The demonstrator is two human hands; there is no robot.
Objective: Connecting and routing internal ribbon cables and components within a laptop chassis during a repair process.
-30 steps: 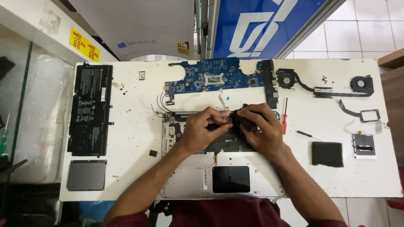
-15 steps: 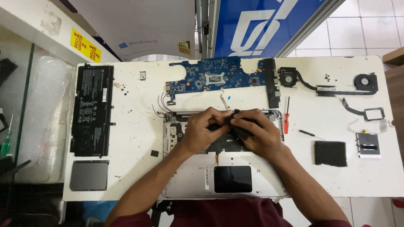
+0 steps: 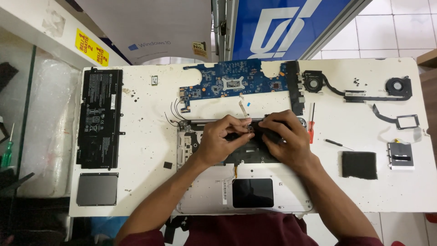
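1. Compared with one second ago, both hands have stayed over the upper edge of the opened laptop shell (image 3: 214, 200), but they sit now a little closer together; the view itself also moved slightly.
2. The left hand (image 3: 218, 143) has its fingers (image 3: 239, 125) bent and pressed together in a pinch on a small dark part (image 3: 251, 130) at the top of the shell. What this part is exactly, I cannot tell.
3. The right hand (image 3: 284, 139) lies just beside it, fingers curled downward over a black piece (image 3: 268, 135) of the shell; half a second ago this hand was a bit lower. Whether it grips or only presses the piece is hidden.
4. In my judgement the small change means the work is fine handling at one spot, and nothing was lifted away between the pictures.
5. Just above the fingers lies the blue circuit board (image 3: 236, 82) on the white worktop (image 3: 145, 136), not touched.
6. To the right of the fingers, near, stands a red screwdriver (image 3: 312, 123); further right are the fan assembly (image 3: 359, 91) and a black square pad (image 3: 359, 165).
7. Well apart to the left of the fingers rests the flat black battery (image 3: 100, 118), unchanged.
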